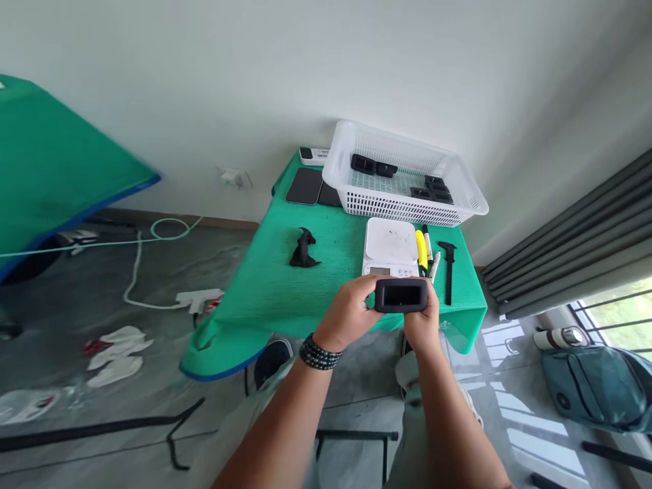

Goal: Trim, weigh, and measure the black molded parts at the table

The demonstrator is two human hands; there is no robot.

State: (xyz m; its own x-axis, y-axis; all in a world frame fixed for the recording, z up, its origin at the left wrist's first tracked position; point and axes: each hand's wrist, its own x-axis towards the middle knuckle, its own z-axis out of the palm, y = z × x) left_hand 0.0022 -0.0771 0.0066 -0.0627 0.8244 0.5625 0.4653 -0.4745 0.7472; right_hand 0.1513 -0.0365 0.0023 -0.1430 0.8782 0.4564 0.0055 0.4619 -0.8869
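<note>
Both my hands hold a small black rectangular case [401, 296] with a recessed face, just in front of the near edge of the green-covered table [285, 285]. My left hand [350, 314], with a dark bead bracelet on the wrist, grips its left end. My right hand [422, 322] grips its right end and underside. Right behind the case stands a white digital scale [391, 246] with nothing on its plate.
A white plastic basket [402, 200] with several black cases stands at the table's back. A yellow marker [421, 250], pens and a black caliper [448, 268] lie right of the scale. A black cloth [303, 248], dark tablets [305, 186], floor cables and a teal bag [595, 387] surround.
</note>
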